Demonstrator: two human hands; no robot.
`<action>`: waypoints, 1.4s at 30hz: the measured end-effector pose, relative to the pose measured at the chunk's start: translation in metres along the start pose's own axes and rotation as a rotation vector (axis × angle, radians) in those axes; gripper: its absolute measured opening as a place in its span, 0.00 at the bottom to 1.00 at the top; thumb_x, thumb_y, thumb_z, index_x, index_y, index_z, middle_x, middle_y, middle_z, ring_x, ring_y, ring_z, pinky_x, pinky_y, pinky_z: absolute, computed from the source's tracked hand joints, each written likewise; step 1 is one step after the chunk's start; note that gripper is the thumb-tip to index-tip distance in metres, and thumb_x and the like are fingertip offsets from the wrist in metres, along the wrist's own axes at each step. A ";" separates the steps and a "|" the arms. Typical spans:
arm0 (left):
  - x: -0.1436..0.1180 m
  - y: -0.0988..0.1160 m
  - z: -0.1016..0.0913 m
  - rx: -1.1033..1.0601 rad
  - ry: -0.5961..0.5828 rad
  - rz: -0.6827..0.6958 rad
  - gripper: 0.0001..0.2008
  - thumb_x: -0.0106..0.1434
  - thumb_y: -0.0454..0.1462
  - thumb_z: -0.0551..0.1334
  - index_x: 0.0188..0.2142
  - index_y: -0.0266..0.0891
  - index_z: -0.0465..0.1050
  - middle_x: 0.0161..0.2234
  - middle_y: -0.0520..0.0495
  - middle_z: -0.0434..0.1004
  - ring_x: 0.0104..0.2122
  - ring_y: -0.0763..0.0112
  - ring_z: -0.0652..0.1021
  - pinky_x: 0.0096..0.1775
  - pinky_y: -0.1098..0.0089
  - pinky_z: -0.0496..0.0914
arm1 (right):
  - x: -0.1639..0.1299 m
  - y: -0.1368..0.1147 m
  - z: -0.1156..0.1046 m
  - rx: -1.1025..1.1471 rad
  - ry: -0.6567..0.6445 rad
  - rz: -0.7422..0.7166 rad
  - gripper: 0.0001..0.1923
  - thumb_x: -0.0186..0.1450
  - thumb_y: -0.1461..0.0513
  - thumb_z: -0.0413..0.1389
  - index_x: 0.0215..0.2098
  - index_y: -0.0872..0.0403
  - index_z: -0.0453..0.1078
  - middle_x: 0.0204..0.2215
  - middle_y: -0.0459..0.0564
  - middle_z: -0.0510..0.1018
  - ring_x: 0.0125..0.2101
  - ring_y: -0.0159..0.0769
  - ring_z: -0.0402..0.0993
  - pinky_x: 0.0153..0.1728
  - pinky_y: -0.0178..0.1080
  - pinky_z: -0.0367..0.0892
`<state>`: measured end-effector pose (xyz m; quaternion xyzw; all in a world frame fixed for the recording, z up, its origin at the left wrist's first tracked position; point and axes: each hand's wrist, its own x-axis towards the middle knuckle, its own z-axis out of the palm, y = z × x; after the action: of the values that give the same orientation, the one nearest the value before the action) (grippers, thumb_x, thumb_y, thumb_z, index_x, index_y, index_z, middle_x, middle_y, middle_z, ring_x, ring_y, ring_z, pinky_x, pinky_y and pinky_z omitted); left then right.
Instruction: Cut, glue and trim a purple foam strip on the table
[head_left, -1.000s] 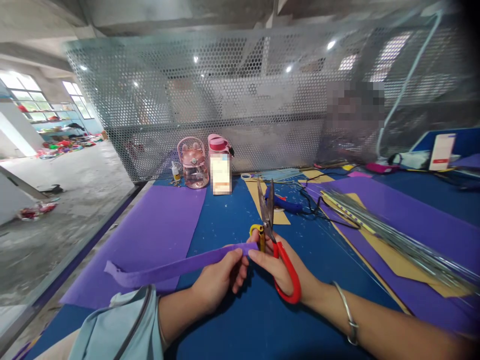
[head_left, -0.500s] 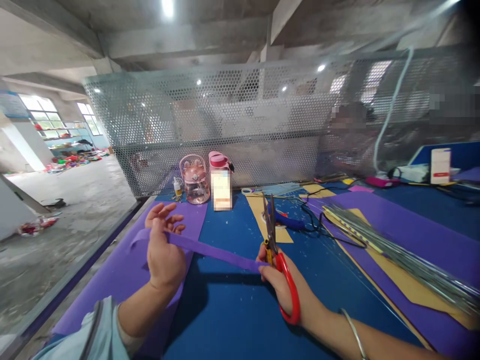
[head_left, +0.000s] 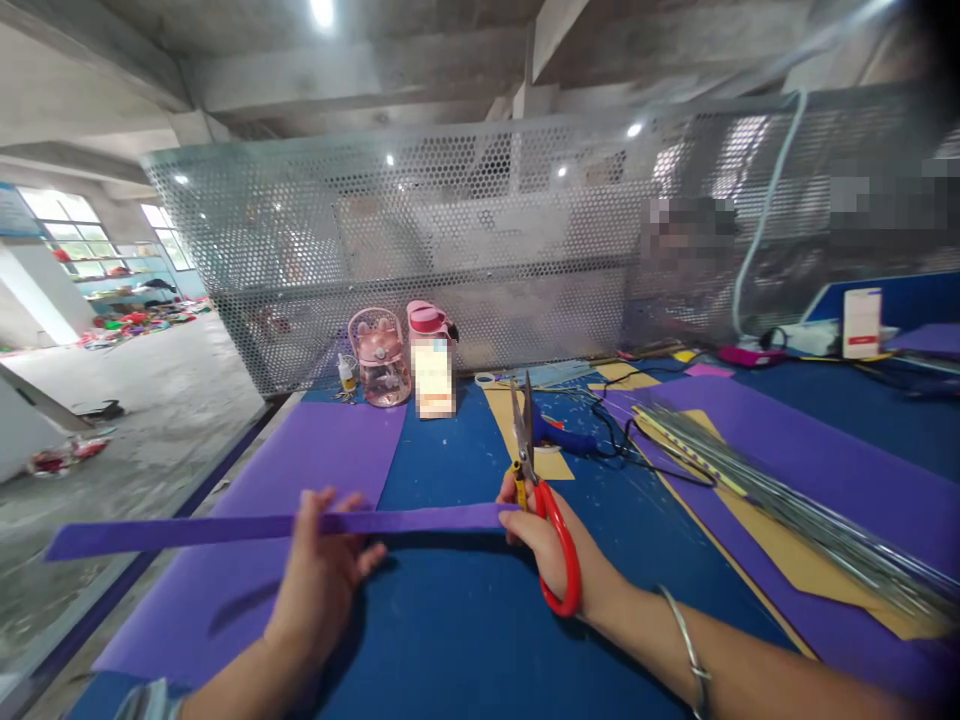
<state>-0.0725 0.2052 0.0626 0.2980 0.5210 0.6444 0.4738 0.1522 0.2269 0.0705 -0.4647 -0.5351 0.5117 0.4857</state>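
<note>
A long purple strip, felt-like, stretches almost level across both hands. My left hand is loosely closed around it, thumb in front and fingers behind, slightly blurred; the free end sticks out to the left. Between thumb and fingertips my right hand pinches the strip's right end. That same hand also holds red-handled scissors, blades pointing up and slightly apart. A small yellow-and-black piece shows by its fingers, its kind unclear. Under the left hand lies a purple sheet on the blue table.
A pink-lidded bottle, a phone and a small glue bottle stand at the back. A blue glue gun with a black cord lies beyond the scissors. Thin wire stems spread rightward. A perforated metal screen closes the back.
My left hand has come lower and closer, turning over along the strip. The strip's left end now extends straight out to the left. My right hand keeps its hold, shifting slightly left in view.
</note>
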 end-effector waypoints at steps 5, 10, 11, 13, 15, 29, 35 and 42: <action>-0.041 -0.028 0.051 0.038 -0.605 -0.577 0.25 0.52 0.57 0.61 0.35 0.37 0.66 0.27 0.50 0.69 0.21 0.75 0.70 0.19 0.76 0.62 | 0.001 0.007 -0.001 0.052 -0.154 0.018 0.06 0.51 0.62 0.53 0.28 0.53 0.62 0.21 0.41 0.64 0.23 0.31 0.60 0.27 0.37 0.57; -0.030 -0.043 0.073 -0.036 -0.626 -0.319 0.20 0.55 0.52 0.60 0.23 0.39 0.59 0.16 0.58 0.57 0.14 0.82 0.58 0.16 0.78 0.51 | 0.000 0.013 -0.005 0.143 -0.296 0.023 0.06 0.53 0.62 0.54 0.29 0.53 0.61 0.23 0.42 0.67 0.25 0.32 0.64 0.29 0.37 0.59; -0.026 -0.044 0.071 -0.047 -0.638 -0.284 0.19 0.56 0.51 0.61 0.23 0.39 0.58 0.16 0.59 0.57 0.13 0.83 0.58 0.16 0.78 0.50 | -0.001 0.012 -0.005 0.135 -0.286 0.019 0.06 0.53 0.62 0.54 0.29 0.53 0.62 0.24 0.43 0.67 0.26 0.32 0.63 0.29 0.37 0.59; -0.022 -0.045 0.065 -0.028 -0.708 -0.262 0.19 0.58 0.50 0.61 0.24 0.39 0.59 0.16 0.58 0.58 0.13 0.82 0.59 0.16 0.78 0.51 | -0.003 0.012 -0.005 0.103 -0.255 0.005 0.07 0.52 0.62 0.56 0.29 0.54 0.63 0.25 0.43 0.67 0.27 0.32 0.63 0.31 0.36 0.60; -0.020 -0.043 0.058 0.016 -0.767 -0.264 0.19 0.58 0.51 0.60 0.26 0.38 0.62 0.17 0.57 0.60 0.14 0.82 0.61 0.16 0.78 0.53 | -0.004 0.012 -0.005 0.092 -0.263 -0.004 0.08 0.54 0.62 0.57 0.30 0.54 0.63 0.26 0.43 0.67 0.28 0.33 0.65 0.33 0.37 0.61; -0.008 -0.038 0.056 -0.016 -0.756 -0.537 0.17 0.48 0.48 0.65 0.24 0.33 0.69 0.19 0.52 0.68 0.16 0.80 0.66 0.19 0.76 0.55 | -0.002 0.019 -0.007 -0.098 -0.229 -0.130 0.09 0.57 0.60 0.57 0.33 0.53 0.61 0.28 0.44 0.67 0.30 0.35 0.66 0.35 0.39 0.63; -0.009 -0.038 0.056 -0.025 -0.739 -0.521 0.20 0.47 0.49 0.67 0.24 0.33 0.69 0.20 0.52 0.69 0.16 0.81 0.66 0.19 0.77 0.55 | -0.001 0.021 -0.005 -0.094 -0.242 -0.081 0.09 0.57 0.59 0.56 0.32 0.52 0.60 0.28 0.44 0.66 0.31 0.35 0.66 0.35 0.39 0.62; -0.007 -0.042 0.058 -0.019 -0.546 -0.316 0.24 0.51 0.55 0.64 0.31 0.34 0.70 0.22 0.54 0.66 0.18 0.81 0.63 0.21 0.77 0.56 | -0.003 0.015 -0.003 -0.232 -0.180 -0.083 0.14 0.62 0.51 0.52 0.29 0.53 0.62 0.26 0.45 0.67 0.29 0.35 0.63 0.33 0.38 0.61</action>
<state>-0.0064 0.2217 0.0397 0.3708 0.4082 0.4640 0.6932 0.1556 0.2251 0.0557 -0.4473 -0.6508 0.4655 0.3995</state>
